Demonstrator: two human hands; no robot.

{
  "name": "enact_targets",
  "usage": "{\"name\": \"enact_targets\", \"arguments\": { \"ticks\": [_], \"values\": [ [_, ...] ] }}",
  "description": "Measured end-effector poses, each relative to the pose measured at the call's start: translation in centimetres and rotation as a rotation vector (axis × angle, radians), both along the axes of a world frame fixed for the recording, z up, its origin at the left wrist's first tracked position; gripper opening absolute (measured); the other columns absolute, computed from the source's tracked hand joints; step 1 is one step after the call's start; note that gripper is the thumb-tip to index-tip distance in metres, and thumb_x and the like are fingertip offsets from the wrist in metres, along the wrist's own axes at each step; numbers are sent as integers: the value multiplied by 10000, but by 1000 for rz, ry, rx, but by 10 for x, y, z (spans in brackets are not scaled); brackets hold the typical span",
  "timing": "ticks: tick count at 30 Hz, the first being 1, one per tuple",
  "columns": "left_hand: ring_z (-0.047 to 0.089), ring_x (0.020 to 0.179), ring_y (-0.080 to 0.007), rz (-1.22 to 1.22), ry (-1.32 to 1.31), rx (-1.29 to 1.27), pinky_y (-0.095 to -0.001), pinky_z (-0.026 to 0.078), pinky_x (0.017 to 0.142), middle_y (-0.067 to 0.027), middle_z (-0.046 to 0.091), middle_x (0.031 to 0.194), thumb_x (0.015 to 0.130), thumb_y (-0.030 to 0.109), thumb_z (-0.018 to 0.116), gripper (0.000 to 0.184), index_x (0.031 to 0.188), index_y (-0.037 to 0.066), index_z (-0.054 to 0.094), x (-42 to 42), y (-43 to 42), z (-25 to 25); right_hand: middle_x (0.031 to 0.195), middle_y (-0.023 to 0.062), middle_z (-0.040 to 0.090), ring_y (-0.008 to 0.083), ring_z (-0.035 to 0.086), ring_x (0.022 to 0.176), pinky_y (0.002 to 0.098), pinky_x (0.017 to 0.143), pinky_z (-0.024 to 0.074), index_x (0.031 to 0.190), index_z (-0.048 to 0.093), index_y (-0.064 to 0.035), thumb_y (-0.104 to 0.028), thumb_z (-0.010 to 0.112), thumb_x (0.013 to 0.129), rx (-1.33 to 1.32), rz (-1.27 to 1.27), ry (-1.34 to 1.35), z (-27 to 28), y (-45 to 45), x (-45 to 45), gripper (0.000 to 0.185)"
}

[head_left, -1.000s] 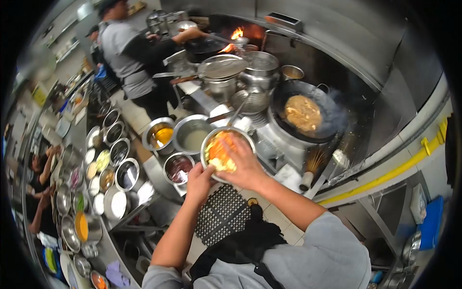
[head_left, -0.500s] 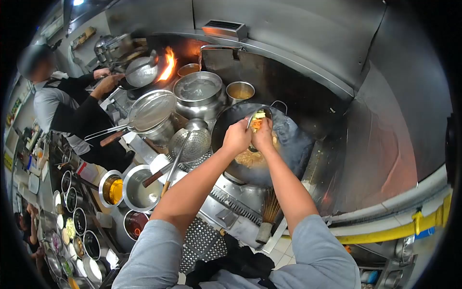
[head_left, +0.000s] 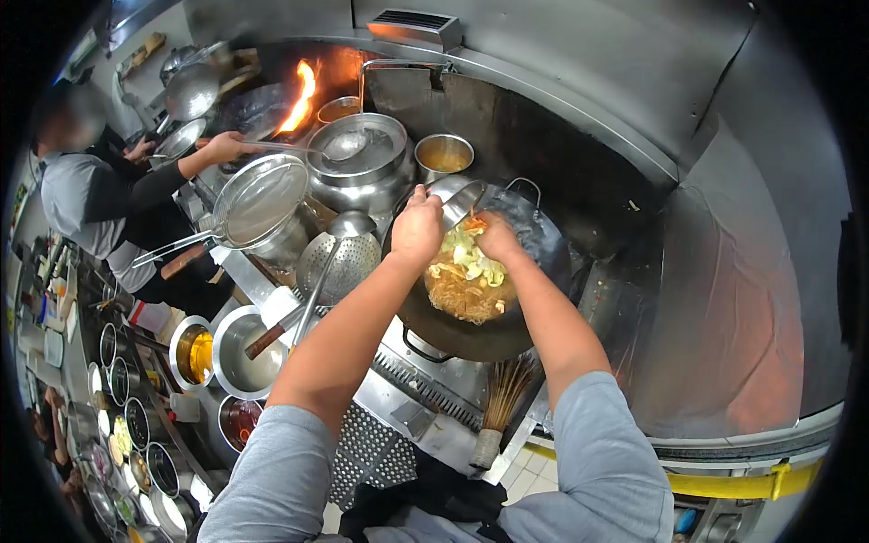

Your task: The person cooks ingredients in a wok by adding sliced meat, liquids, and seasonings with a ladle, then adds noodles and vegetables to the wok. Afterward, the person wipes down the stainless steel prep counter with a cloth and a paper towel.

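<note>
Left grip (head_left: 419, 226) pinching a tilted metal bowl (head_left: 462, 203)
Right grip (head_left: 498, 239) at its mouth, closure impossible to tell; chopped vegetables (head_left: 471, 261) below in the wok (head_left: 475, 342), bowl at the wok's eleven o'clock, brush (head_left: 503, 398) at six, skimmer (head_left: 359, 268) at nine.

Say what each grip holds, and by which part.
Left grip: the metal bowl, by its side. Right grip: at the vegetables; whether it holds any can't be told.

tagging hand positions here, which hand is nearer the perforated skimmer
Left. The left hand is right of the perforated skimmer in view; the right hand is farther right, over the wok.
</note>
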State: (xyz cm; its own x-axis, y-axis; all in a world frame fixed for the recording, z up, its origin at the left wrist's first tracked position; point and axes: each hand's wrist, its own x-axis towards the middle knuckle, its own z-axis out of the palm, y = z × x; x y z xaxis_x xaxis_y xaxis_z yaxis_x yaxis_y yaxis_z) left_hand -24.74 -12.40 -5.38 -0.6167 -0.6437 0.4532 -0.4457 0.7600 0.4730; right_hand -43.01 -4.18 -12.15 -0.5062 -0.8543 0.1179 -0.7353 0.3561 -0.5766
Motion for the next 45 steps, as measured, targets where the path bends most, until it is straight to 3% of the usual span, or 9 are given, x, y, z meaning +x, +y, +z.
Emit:
{"name": "enact_targets", "arguments": {
  "ticks": [8,22,24,26,29,33,38,40,45],
  "values": [
    [604,1003,-415,58,62,9,-455,508,850,-327,516,1237,844,120,548,125,885,6,582,13,-5,8,1244,169,506,329,503,1168,363,1006,418,1105,674,-114,-212,782,620,131,331,328,5,5,31,507],
    [572,941,-473,40,204,-23,-496,480,828,-314,580,1100,840,143,582,160,842,-16,556,45,16,20,1119,150,638,332,600,1029,376,894,478,1027,695,-106,-134,654,720,162,-206,82,52,55,25,311],
    [598,856,-435,39,224,-52,-480,488,783,-267,605,961,846,146,591,174,810,-15,536,57,12,15,1116,158,644,332,614,1010,383,884,483,1027,690,-95,-173,665,738,212,-57,150,38,64,25,300],
    [624,772,-398,61,239,-88,-464,495,738,-219,631,822,851,150,601,197,779,-14,517,80,11,17,1077,153,667,334,634,980,396,863,491,1046,678,-66,-217,679,762,-54,-63,734,25,71,48,322],
    [455,558,-213,6,438,604,-374,409,557,-108,503,588,872,224,639,304,710,13,493,138,26,12,916,89,675,158,645,812,278,661,514,1051,648,-5,-276,596,919,-290,27,-381,60,71,95,306],
    [449,594,-112,44,589,764,-328,414,549,-28,502,624,876,219,640,275,723,16,532,278,86,4,652,143,519,241,481,589,378,572,393,750,536,31,-254,551,932,-382,304,-120,101,119,237,338],
    [507,655,-65,407,497,777,-267,444,586,8,573,699,905,240,625,224,859,20,622,510,255,-10,541,17,432,89,372,542,309,479,343,603,456,12,-184,639,891,-128,580,-661,45,189,430,394],
    [534,658,-94,618,269,804,-304,456,603,-27,594,682,876,341,651,326,816,21,632,597,336,-24,596,25,543,89,511,517,275,507,501,631,535,-19,-151,633,900,63,703,-810,5,207,496,315],
    [624,707,-270,1404,366,861,-369,484,654,-168,641,735,788,550,654,554,801,-3,649,771,554,-55,552,18,523,78,460,478,253,450,391,594,538,-19,-197,674,875,239,1080,-686,14,263,706,359]
  ]
}}
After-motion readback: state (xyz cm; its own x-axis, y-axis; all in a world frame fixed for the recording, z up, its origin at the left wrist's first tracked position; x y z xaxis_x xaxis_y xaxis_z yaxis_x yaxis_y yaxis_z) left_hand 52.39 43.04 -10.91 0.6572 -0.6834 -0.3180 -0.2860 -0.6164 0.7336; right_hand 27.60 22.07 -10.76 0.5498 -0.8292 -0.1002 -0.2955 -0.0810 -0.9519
